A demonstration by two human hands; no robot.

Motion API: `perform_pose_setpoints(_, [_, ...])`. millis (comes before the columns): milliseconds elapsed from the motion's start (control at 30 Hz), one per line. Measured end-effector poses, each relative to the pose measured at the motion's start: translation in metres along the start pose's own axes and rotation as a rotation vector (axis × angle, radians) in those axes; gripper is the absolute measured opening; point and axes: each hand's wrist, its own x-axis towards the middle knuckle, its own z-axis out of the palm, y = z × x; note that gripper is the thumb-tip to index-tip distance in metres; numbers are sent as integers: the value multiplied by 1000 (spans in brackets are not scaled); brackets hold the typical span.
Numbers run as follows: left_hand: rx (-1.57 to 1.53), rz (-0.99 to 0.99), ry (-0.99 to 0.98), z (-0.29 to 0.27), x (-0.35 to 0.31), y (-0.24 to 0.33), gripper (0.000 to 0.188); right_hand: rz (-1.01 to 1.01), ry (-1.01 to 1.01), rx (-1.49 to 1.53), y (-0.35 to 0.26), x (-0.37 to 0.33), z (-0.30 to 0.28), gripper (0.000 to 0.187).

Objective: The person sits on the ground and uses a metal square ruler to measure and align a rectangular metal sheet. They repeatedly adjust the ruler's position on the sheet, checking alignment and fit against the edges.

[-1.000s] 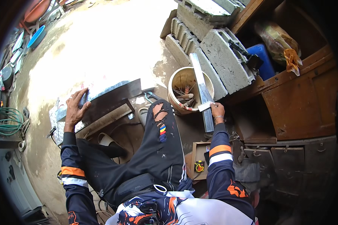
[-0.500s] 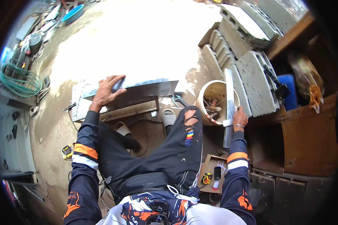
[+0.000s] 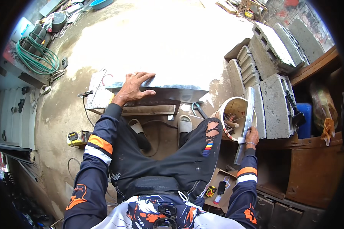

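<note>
My left hand [image 3: 135, 87] rests with spread fingers at the upper edge of a bent sheet of shiny metal [image 3: 176, 91]. That sheet lies across a low metal-topped bench [image 3: 97, 89] in front of my knees. On the right, my right hand [image 3: 252, 136] is closed around a long, flat metal bar [image 3: 249, 110] with a short pale crosspiece near my fingers. The bar slants along the right rim of a white bucket [image 3: 221, 112], which holds several sticks or tool handles. A plier-like tool with blue-green handles [image 3: 197, 108] lies on the floor between bench and bucket.
Grey concrete blocks [image 3: 277, 107] stand stacked beyond the bucket. A wooden cabinet [image 3: 313, 171] is at right. By my right thigh, a cardboard box [image 3: 227, 191] holds a tape measure. A yellow-black tool [image 3: 78, 138] and green hose [image 3: 34, 57] are at left.
The whole view has shifted, so the scene sits farther right and lower. Both hands keep about the same places on the sheet and the bar.
</note>
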Motion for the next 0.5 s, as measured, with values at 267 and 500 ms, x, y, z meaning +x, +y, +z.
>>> perform_pose_setpoints(267, [-1,13,20,4,-3,-3,80,67,-41,1,-1,7,1,35])
perform_pose_setpoints(500, [48,68,104,16,3,-10,92,171,117,99,3,16,-6,55])
